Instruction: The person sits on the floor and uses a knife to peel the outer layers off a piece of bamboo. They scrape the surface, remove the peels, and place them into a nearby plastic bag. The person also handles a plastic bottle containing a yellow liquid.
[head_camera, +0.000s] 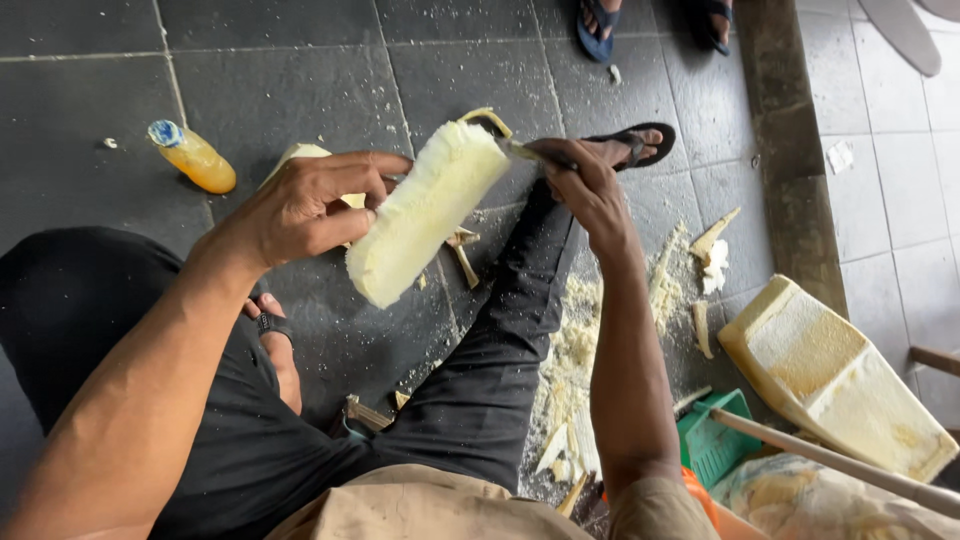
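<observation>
My left hand (310, 205) grips a pale yellow, rough-cut foam-like block (425, 215) by its left side and holds it tilted above my lap. My right hand (590, 190) is closed on a thin knife (520, 150) whose blade meets the block's upper right end. I sit on a dark tiled floor with my right leg in black trousers (500, 330) stretched forward under the block. Another pale piece (305, 155) shows partly behind my left hand.
Pale shavings and scraps (690, 280) lie on the floor right of my leg. A big cut slab (835, 375) and a green basket (715, 440) lie at right, a stick (840, 465) across them. An orange bottle (195, 157) lies at left. Another person's sandalled feet (600, 20) are at top.
</observation>
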